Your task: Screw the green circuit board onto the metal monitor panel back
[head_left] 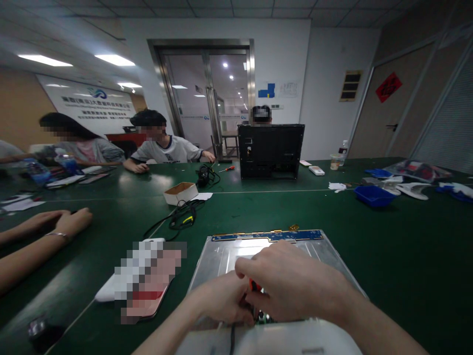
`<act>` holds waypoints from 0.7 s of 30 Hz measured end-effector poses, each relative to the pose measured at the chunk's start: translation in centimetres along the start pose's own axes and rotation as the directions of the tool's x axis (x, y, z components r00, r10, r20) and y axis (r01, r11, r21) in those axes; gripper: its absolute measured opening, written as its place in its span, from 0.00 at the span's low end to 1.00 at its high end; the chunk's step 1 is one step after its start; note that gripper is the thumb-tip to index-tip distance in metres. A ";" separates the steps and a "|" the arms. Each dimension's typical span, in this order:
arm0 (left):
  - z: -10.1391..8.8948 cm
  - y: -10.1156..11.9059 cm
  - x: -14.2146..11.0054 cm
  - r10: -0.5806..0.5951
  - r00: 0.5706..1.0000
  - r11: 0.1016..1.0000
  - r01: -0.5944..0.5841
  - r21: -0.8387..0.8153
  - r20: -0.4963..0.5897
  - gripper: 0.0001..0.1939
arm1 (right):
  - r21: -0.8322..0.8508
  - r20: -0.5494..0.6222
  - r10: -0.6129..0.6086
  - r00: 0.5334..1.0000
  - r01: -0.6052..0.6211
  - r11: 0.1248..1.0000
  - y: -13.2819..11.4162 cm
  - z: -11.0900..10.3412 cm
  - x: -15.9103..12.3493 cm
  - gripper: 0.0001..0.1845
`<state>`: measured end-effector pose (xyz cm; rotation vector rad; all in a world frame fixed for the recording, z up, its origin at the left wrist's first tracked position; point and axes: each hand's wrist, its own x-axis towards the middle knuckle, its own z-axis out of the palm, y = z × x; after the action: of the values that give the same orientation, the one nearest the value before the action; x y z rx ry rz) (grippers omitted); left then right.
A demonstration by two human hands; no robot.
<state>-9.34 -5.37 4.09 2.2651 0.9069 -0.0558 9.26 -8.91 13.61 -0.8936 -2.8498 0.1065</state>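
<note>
A metal display panel (218, 256) lies flat on the green table in front of me, with a blue circuit strip (266, 236) along its far edge. My right hand (288, 281) is closed around the red handle of a screwdriver (254, 285). The tool points down towards a green circuit board (263, 317) on the panel's near side; its tip is hidden. Close against it is my left hand (227, 298), fingers bent inward by the board, and what they pinch is hidden. A dark cable (232, 337) runs below that hand, beside a pale, rounded cover (295, 340) in the foreground.
On my left lie a white device (111, 286) and a pink phone-like item (162, 291), near another person's hands (70, 224). Cables (181, 217), a small box (181, 193) and a black monitor housing (271, 150) stand ahead. A blue tray (374, 195) sits right.
</note>
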 end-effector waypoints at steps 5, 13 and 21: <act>0.1 -0.1 0.0 0.017 1.000 1.000 -0.017 0.018 0.012 0.04 | 0.008 -0.003 -0.005 1.000 0.005 1.000 0.1 -0.2 -0.1 0.10; 0.0 -0.2 0.1 -0.038 0.998 0.997 0.035 0.076 0.046 0.06 | 0.012 0.013 0.004 1.000 -0.004 1.000 -0.1 -0.5 -0.1 0.12; 0.0 -0.1 0.0 -0.044 0.998 0.997 0.042 0.060 0.043 0.04 | 0.005 -0.001 -0.009 1.000 0.009 1.000 0.0 -0.1 0.0 0.10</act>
<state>-9.36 -5.32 4.03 2.2896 0.9423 -0.1529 9.28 -8.85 13.71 -0.8801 -2.8514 0.1117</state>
